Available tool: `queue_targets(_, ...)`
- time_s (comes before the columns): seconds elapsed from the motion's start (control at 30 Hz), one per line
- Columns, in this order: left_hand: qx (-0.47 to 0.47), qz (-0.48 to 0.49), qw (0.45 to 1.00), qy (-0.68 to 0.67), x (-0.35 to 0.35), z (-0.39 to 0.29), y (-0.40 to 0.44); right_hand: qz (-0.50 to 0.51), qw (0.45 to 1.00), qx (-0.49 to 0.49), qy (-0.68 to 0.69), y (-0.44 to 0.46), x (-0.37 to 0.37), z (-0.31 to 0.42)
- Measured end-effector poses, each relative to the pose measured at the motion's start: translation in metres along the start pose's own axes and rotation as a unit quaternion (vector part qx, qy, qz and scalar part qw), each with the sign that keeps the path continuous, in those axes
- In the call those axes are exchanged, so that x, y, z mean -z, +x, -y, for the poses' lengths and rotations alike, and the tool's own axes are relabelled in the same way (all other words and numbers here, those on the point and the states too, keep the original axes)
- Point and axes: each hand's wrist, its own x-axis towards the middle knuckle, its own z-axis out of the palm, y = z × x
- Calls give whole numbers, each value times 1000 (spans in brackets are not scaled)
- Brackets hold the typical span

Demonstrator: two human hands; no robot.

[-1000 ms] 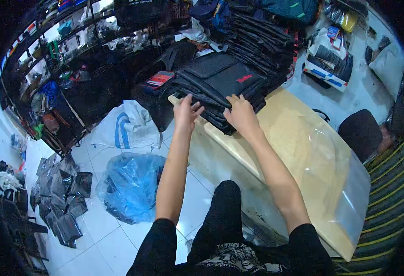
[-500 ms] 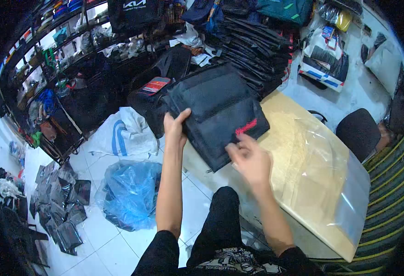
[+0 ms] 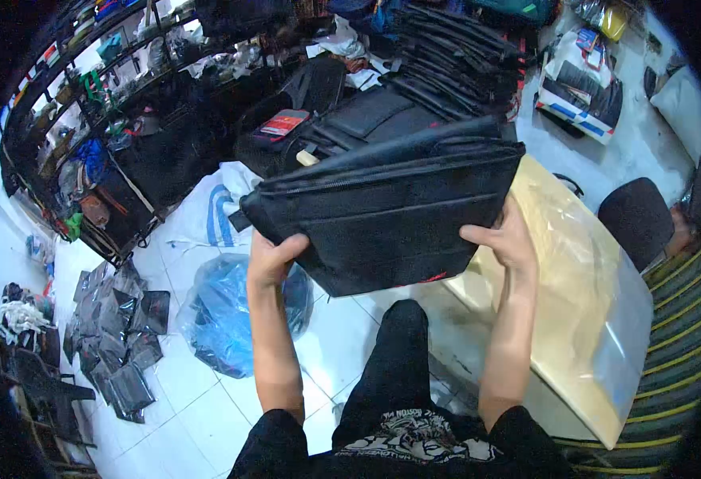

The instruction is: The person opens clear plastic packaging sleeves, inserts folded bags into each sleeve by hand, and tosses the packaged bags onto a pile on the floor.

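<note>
A flat black fabric bag (image 3: 390, 227) is held up in front of me, tilted, with a zipper along its upper edge and a bit of red marking low on its face. My left hand (image 3: 275, 257) grips the left side, thumb on the near face and fingers hidden behind. At the right side my right hand (image 3: 508, 239) holds it the same way. Just beyond lies another black bag (image 3: 366, 116), partly covered by the held one. Farther back rises a stack of black bags (image 3: 454, 68).
To my right stands a table with a cream top (image 3: 558, 319), clear plastic lying over it. A blue plastic bag (image 3: 223, 319), a white sack (image 3: 207, 211) and wrapped black packets (image 3: 119, 343) are on the tiled floor at left. A black chair (image 3: 636, 219) stands right.
The black bag has been lifted and tilted, bringing its zippered edge into view. My right hand has gone from the red marking to a grip on the bag's right side.
</note>
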Motion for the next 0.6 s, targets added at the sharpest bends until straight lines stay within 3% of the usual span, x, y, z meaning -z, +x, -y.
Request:
queue_targets(0.07, 21, -6, 1000, 23, -19, -24, -6, 32, 999, 31, -2, -6, 6, 13)
queue_targets(0.2, -71, 89, 993, 5, -42, -51, -12, -62, 997, 14, -51, -8, -8, 41)
queue_targets(0.3, -94, 100, 991, 9, -42, -59, -13, -38, 996, 61, -46, -10, -16, 52)
queue_targets(0.37, -140, 142, 974, 107, -38, -65, -10, -24, 996, 76, -51, -10, -17, 55)
queue_targets(0.5, -51, 33, 997, 38, -67, -85, -29, -20, 995, 59, -77, -17, -17, 61)
queue_targets(0.6, -135, 94, 986, -6, -73, -83, -34, -51, 990, 87, -99, -21, -22, 69)
